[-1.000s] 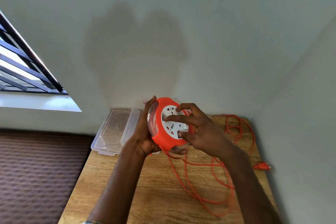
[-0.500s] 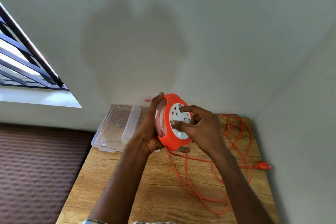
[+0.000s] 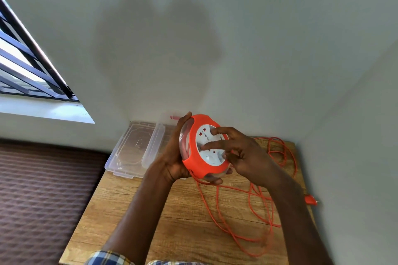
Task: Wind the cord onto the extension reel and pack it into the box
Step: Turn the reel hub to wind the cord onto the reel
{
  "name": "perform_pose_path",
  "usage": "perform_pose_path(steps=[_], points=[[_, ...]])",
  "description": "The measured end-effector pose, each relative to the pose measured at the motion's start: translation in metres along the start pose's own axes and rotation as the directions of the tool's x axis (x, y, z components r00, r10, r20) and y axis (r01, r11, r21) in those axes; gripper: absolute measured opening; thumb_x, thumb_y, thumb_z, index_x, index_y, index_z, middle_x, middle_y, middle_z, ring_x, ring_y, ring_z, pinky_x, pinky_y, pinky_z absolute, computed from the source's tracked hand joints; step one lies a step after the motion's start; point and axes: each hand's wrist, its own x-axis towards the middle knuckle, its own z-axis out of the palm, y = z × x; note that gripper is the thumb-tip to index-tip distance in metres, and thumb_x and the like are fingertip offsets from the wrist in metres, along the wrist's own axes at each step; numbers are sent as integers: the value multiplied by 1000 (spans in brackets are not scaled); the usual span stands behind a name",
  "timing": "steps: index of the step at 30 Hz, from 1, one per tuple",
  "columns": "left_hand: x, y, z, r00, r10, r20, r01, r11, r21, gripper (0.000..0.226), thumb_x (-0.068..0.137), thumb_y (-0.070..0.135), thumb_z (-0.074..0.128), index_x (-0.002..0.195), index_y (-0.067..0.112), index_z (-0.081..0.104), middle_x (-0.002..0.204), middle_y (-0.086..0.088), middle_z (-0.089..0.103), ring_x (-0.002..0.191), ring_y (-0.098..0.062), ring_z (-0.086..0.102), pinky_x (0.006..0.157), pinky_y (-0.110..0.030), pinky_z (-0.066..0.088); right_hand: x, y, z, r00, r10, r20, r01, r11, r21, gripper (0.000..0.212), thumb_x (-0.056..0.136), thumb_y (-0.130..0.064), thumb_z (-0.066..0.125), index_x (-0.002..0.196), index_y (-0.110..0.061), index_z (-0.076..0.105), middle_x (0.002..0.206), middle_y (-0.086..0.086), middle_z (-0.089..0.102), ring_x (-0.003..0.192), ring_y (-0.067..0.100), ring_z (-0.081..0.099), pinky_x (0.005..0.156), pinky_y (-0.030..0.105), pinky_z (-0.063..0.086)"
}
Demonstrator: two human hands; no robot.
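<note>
I am looking down from a head-worn camera at two bare hands holding an orange extension reel [image 3: 199,153] above a wooden tabletop [image 3: 133,206]. My left hand [image 3: 174,157] cups the back of the reel, its grip closed around the rim with the thumb over the top edge. My right hand [image 3: 243,155] rests on the white socket face, fingers [image 3: 215,131] spread and pressing it, a loose grip that holds nothing but looks set to turn the face.

Most of the orange cord [image 3: 267,204] lies unwound in loose, overlapping loops on the right part of the tabletop, running up to the underside of the reel. Its plug [image 3: 310,199] lies at the right edge, near the side wall.

To wind well, I judge the left hand should keep the reel steady while the right turns the face evenly, letting the cord feed in from below without dragging a tangle of loops. The crossing loops could snag, so a slow pace seems wise.

A clear plastic box [image 3: 148,144] sits open at the far left corner of the tabletop, just beside the left hand, with a clear lid [image 3: 127,148] lying next to it. The tabletop stands in a corner of pale grey walls. A barred window [image 3: 28,66] is at upper left, and a dark ribbed surface [image 3: 43,200] lies to the left below it.
</note>
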Motion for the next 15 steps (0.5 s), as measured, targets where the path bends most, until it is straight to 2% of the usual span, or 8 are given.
perform_pose_path(steps=[3,6,7,9,10,12,14,15], points=[[1,1,-4,999,24,-23,-24,1000,-4,76,92,79,54,126,15,76,123,-18,74,116,-41,65,105,-58,45,2,-2,6,997,10,-79,-15,998,-60,63,90,-2,70,123,-55,68,144,-27,49,136,6,49,89,27,56],[2,2,-4,998,57,-38,-57,998,5,74,91,79,55,124,17,79,123,-15,75,113,-38,69,103,-55,51,5,-2,13,985,20,-172,-40,993,-109,64,86,-9,71,123,-60,65,129,-27,56,124,2,55,77,18,51],[3,3,-4,998,56,-25,-56,998,17,74,90,79,57,127,18,77,128,-16,73,116,-39,68,106,-57,50,6,-3,15,980,47,-193,-67,993,-99,61,84,-18,75,124,-62,64,119,-26,58,116,-1,57,74,17,49],[4,4,-2,998,56,-4,-56,997,47,78,87,79,62,134,18,73,137,-17,68,122,-40,65,111,-61,44,7,-6,17,957,111,-267,-135,988,-72,55,77,-49,78,126,-65,60,97,-24,59,93,-4,59,68,16,44],[5,5,-1,998,60,5,-60,997,52,79,87,79,64,135,17,72,138,-17,67,123,-40,64,112,-60,43,8,-7,21,937,136,-322,-160,986,-51,54,73,-62,75,125,-63,60,88,-23,61,82,-3,60,64,18,44],[8,5,0,997,71,9,-72,997,43,78,87,77,66,134,15,73,135,-18,70,121,-38,66,109,-58,46,10,-9,28,891,182,-416,-178,983,49,53,70,-71,73,120,-55,64,72,-18,64,67,2,63,59,22,47],[9,5,1,996,93,-7,-92,995,46,75,88,76,64,129,15,76,130,-17,74,116,-36,71,103,-53,55,13,-10,32,873,210,-440,-190,978,91,52,72,-71,73,118,-48,65,70,-20,65,67,3,65,57,20,46],[9,5,1,995,99,-13,-98,994,49,74,88,76,63,128,15,77,129,-16,74,115,-36,72,101,-52,56,13,-10,32,877,195,-439,-191,980,52,52,76,-71,70,121,-47,64,72,-21,64,70,0,65,58,16,44]])
